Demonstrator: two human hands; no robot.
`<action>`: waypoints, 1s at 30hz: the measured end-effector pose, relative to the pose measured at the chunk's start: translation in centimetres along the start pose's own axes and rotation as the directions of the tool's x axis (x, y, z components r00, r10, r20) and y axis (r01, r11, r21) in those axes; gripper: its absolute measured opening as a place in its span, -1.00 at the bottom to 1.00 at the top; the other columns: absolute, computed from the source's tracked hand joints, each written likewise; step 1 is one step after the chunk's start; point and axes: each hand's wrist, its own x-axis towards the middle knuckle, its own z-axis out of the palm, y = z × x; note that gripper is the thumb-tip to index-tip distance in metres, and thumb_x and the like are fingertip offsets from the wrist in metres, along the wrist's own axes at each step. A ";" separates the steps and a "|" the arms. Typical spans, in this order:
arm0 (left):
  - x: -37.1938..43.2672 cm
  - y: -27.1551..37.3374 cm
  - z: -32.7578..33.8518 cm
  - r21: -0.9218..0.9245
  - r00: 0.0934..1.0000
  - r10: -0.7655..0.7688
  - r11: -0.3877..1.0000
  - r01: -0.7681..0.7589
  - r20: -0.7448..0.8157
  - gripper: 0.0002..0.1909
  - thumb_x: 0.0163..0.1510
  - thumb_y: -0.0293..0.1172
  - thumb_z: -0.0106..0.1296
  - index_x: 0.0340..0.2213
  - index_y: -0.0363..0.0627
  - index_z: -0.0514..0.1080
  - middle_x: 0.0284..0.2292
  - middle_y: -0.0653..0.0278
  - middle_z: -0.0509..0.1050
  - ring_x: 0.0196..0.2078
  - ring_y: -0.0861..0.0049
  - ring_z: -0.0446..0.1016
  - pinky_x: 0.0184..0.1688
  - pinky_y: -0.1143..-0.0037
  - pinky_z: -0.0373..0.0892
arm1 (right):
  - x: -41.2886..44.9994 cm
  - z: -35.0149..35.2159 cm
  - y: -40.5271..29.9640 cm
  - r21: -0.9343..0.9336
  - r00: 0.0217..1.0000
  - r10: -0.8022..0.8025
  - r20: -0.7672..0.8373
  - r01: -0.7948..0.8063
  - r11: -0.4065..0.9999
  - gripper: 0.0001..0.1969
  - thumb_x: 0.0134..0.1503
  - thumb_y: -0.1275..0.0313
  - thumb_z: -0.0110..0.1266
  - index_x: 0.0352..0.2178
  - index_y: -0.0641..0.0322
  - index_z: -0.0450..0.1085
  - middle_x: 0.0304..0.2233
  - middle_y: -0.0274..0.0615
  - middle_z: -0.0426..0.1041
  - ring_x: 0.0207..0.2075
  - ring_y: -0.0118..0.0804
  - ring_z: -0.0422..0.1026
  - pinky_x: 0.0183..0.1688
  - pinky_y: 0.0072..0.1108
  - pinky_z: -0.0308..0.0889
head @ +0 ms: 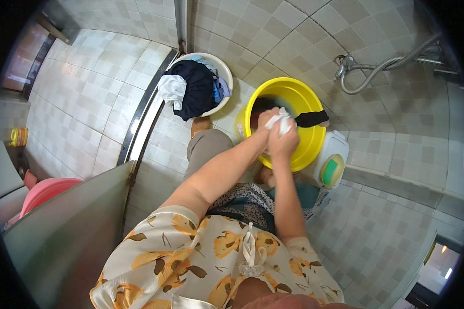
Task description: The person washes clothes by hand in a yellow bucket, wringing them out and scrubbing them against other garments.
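Above a yellow plastic bucket (316,152) both my hands grip one white cloth (283,120) between them. My left hand (266,119) is on its left side, and my right hand (284,141) is closed around it on the nearer right side. Part of the cloth is hidden by my fingers. Dark fabric (272,102) lies in the bucket below, partly covered by my hands. A black sock-like piece (311,119) hangs over the bucket's right rim, with a paler end outside.
A white basin (227,73) of dark, white and blue clothes stands by the door track. Right of the bucket, a green soap bar (329,170) sits in a dish on a white container (338,141). A shower hose (375,73) hangs on the wall. A frosted glass panel (73,231) stands left.
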 end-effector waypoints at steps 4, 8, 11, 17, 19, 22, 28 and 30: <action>-3.5 9.4 2.2 -0.363 0.662 -0.599 0.555 0.749 0.450 -0.61 0.10 -0.15 -0.17 -0.29 -0.27 0.41 -0.37 0.15 0.48 -0.38 0.39 0.46 -0.34 0.40 0.38 | 6.1 -2.4 8.7 0.035 0.922 0.387 0.013 -0.387 0.921 -0.64 0.02 0.24 -0.10 -0.30 0.36 0.40 -0.39 0.16 0.47 -0.28 0.05 0.45 -0.20 -0.29 0.30; -3.2 10.7 1.4 -0.451 0.610 -0.470 0.413 0.791 0.638 -0.70 0.12 -0.20 -0.18 -0.32 -0.16 0.42 -0.40 0.24 0.49 -0.39 0.44 0.48 -0.31 0.46 0.42 | 4.5 -2.5 12.4 0.680 0.945 0.097 0.314 -0.294 0.671 -0.61 0.15 0.33 -0.29 -0.08 0.35 0.27 -0.07 -0.11 0.34 -0.05 -0.24 0.33 0.00 -0.44 0.20; -2.8 10.1 0.7 -0.462 0.620 -0.439 0.420 0.781 0.650 -0.70 0.13 -0.20 -0.20 -0.30 -0.15 0.41 -0.39 0.24 0.49 -0.39 0.45 0.49 -0.28 0.46 0.43 | 2.0 -3.2 10.1 0.688 0.683 0.312 0.660 -0.717 0.115 -0.60 0.17 0.31 -0.29 -0.01 0.29 0.22 -0.05 -0.18 0.33 -0.05 -0.23 0.34 0.01 -0.47 0.21; -2.7 9.2 1.1 -0.516 0.766 -0.368 0.578 0.633 0.527 -0.80 0.12 -0.40 -0.17 -0.27 -0.20 0.38 -0.36 0.21 0.49 -0.34 0.43 0.50 -0.25 0.41 0.44 | -0.5 -5.8 11.7 0.797 0.776 0.421 0.469 -0.578 0.177 -0.60 0.10 0.31 -0.15 -0.05 0.28 0.25 -0.11 -0.19 0.36 -0.08 -0.29 0.36 -0.02 -0.46 0.27; -1.8 7.5 1.0 -0.588 0.845 -0.450 0.614 0.527 0.289 -0.82 0.12 -0.45 -0.18 -0.27 -0.24 0.37 -0.37 0.17 0.49 -0.34 0.38 0.51 -0.26 0.41 0.44 | -0.4 -6.6 9.6 0.789 0.890 0.307 0.338 -0.446 0.423 -0.62 0.03 0.36 -0.03 -0.11 0.31 0.30 -0.16 -0.18 0.39 -0.14 -0.27 0.40 -0.07 -0.46 0.32; -0.9 5.9 0.3 -0.470 0.909 -0.416 0.795 0.383 0.038 -0.78 0.11 -0.34 -0.15 -0.46 -0.20 0.43 -0.54 0.22 0.47 -0.54 0.45 0.44 -0.44 0.44 0.39 | -3.7 -4.9 2.8 0.438 0.955 -0.068 0.290 -0.070 0.896 -0.74 -0.09 0.41 0.15 -0.32 0.22 0.35 -0.36 -0.17 0.41 -0.34 -0.32 0.39 -0.23 -0.53 0.30; -1.7 9.6 0.9 -0.383 0.707 -0.582 0.595 0.707 0.401 -0.70 0.03 -0.18 -0.10 -0.46 -0.16 0.46 -0.49 0.19 0.46 -0.49 0.42 0.43 -0.46 0.41 0.35 | 2.3 -2.2 5.6 -0.011 0.987 0.126 -0.103 -0.127 0.992 -0.74 -0.06 0.26 0.06 -0.47 0.30 0.39 -0.52 0.11 0.44 -0.47 0.10 0.42 -0.39 -0.31 0.30; -3.3 9.9 1.9 -0.400 0.700 -0.557 0.575 0.714 0.448 -0.67 0.04 -0.20 -0.13 -0.45 -0.24 0.45 -0.48 0.18 0.45 -0.49 0.42 0.42 -0.45 0.39 0.34 | 4.0 -3.0 7.7 -0.093 0.964 0.167 -0.209 -0.189 0.978 -0.73 -0.04 0.23 0.03 -0.47 0.24 0.40 -0.50 0.14 0.44 -0.43 0.18 0.41 -0.39 -0.24 0.30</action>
